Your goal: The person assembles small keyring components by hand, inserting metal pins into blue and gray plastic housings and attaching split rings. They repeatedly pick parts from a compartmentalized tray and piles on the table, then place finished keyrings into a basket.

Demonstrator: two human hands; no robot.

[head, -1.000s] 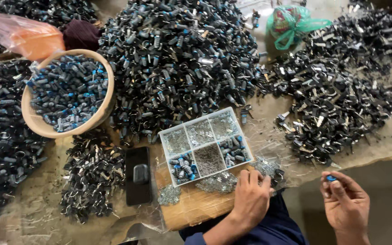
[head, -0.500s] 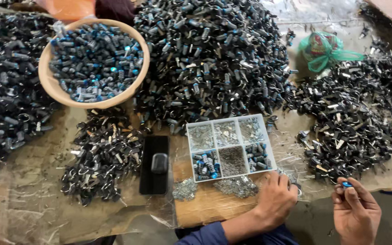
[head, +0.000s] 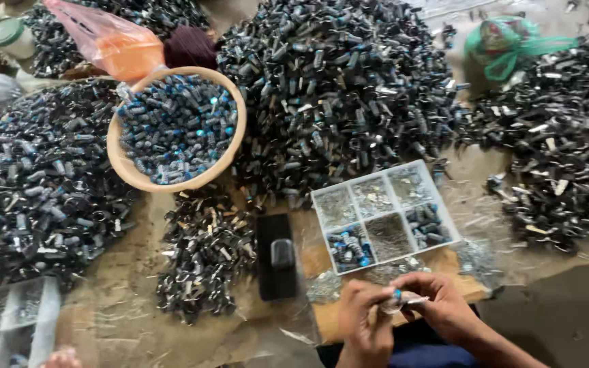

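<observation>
Left hand (head: 363,310) and right hand (head: 438,303) meeting fingertip to fingertip, both pinched shut on small blue-tipped part (head: 398,296). Wrists low, just below compartment tray (head: 384,213).

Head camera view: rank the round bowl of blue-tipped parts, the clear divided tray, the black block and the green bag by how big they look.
1. Round bowl.
2. Clear divided tray, nearly as large.
3. Green bag; it sits farther back, so its rank is unsure.
4. Black block, about alike in apparent size to the bag.
</observation>
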